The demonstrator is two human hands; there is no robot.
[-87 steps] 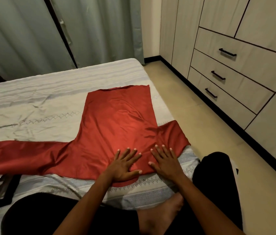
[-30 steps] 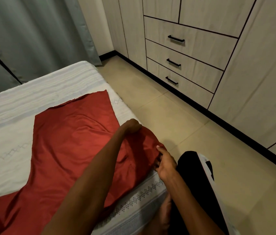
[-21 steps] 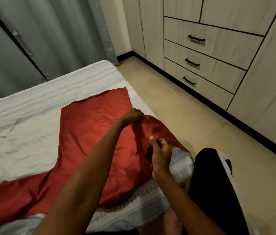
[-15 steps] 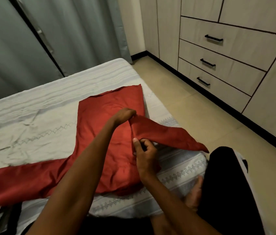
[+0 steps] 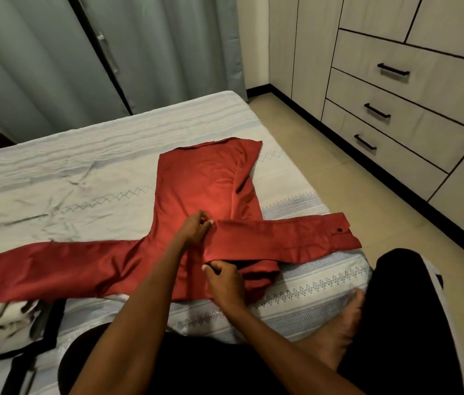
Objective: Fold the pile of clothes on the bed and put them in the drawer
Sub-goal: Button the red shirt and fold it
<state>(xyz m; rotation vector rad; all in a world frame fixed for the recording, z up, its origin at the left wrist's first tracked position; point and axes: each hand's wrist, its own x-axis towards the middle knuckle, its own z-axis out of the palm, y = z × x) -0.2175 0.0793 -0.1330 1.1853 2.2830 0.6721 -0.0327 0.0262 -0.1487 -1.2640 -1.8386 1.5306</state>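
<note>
Red shirt (image 5: 205, 181): lying flat on the bed (image 5: 82, 166), one sleeve stretching left, the other sleeve (image 5: 287, 238) lying out to the right with its buttoned cuff near the mattress edge. Left hand (image 5: 193, 228): fingers curling, pinching the fabric where the right sleeve is meeting the body. Right hand (image 5: 223, 277): fingers curling, gripping the sleeve's near edge. Drawers (image 5: 401, 115): three, all sitting closed in the wardrobe across the floor. Pale garment (image 5: 0, 323): lying at the bed's near left
</note>
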